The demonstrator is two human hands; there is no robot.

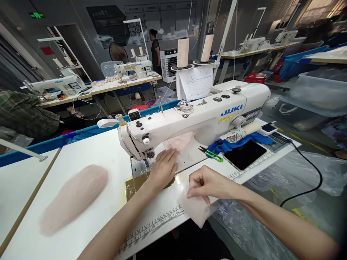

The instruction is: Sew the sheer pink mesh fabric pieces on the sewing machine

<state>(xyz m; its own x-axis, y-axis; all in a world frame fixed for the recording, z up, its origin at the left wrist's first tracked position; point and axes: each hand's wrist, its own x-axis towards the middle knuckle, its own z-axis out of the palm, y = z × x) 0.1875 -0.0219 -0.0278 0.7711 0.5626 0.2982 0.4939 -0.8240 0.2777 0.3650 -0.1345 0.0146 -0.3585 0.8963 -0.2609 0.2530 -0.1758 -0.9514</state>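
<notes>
A white sewing machine (200, 115) stands across the table before me. My left hand (164, 167) lies with its fingers stretched out on the machine bed, just right of the needle area. Its fingertips touch a pale pink piece of fabric (182, 141) under the machine arm. Near the table's front edge, my right hand (204, 183) pinches another thin pale pink piece of fabric (197, 211), which hangs partly over the edge. A blurred oval piece of pink fabric (77, 196) rests on the white tabletop at the left.
Green thread snips (211, 154), a black-screened phone (245, 154) and a blue cloth (230, 143) lie right of the machine bed. Thread cones (183, 53) stand behind the machine. A printed ruler (154, 225) runs along the front edge. A person (155, 48) stands in the background.
</notes>
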